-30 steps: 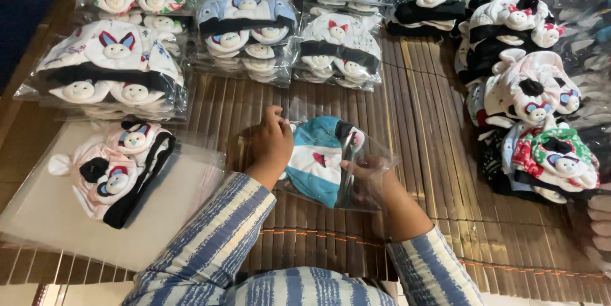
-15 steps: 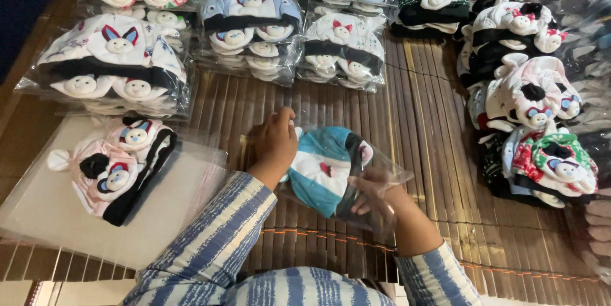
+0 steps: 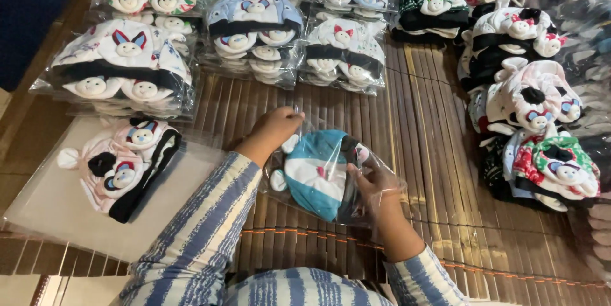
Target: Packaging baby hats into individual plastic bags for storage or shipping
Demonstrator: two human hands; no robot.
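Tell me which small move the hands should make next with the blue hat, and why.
Probably push the blue and white hat deeper into the clear plastic bag. The right hand holds the bag and the left hand its top edge, but the hat's white pompoms sit at the opening.

A cap sits inside a clear bag between the left hand and right hand, above the slatted mat. Left of it, another cap lies on flat bags. Bagged stacks lie behind; loose caps lie right.
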